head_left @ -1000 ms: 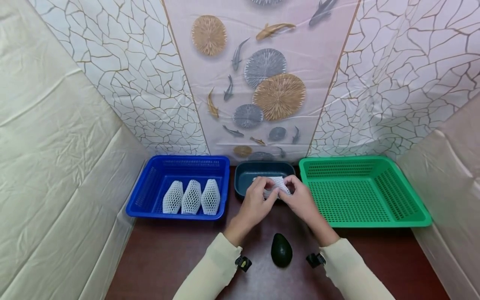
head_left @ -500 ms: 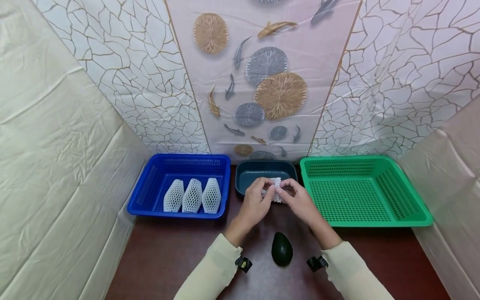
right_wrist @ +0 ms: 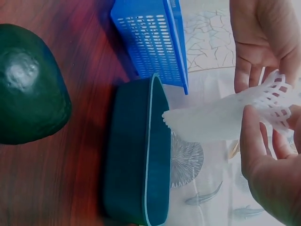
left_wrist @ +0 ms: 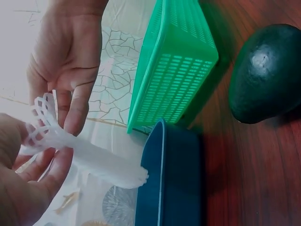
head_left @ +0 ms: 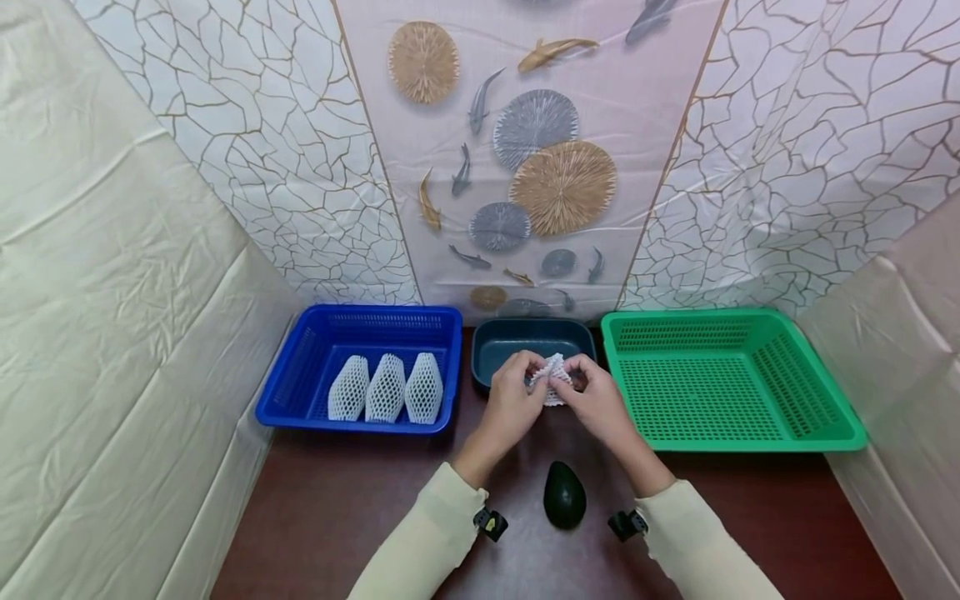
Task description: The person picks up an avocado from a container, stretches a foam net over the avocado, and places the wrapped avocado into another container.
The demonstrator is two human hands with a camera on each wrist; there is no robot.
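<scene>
Between both hands is a white foam net sleeve [head_left: 553,395], its upper end spread and its lower end narrow in the wrist views. My left hand [head_left: 513,402] pinches one side of the spread end with thumb and fingers. On the opposite side, my right hand [head_left: 600,402] pinches the same rim. Both hands are raised at the front edge of a dark teal tray [head_left: 495,354]; the left wrist view shows the foam net sleeve [left_wrist: 106,165] reaching down toward the tray's rim. A dark green avocado [head_left: 564,496] lies on the table between the forearms.
A blue basket [head_left: 292,367] at the left holds three white net-covered pieces [head_left: 386,388] in a row. To the right stands a green basket [head_left: 720,400]. Behind them hangs a patterned cloth backdrop [head_left: 525,167], and the table [head_left: 337,500] is dark reddish wood.
The foam net sleeve has turned from slanting sideways to pointing toward the body, and its end is spread wider. Both hands stay over the tray's front edge. The avocado has not moved.
</scene>
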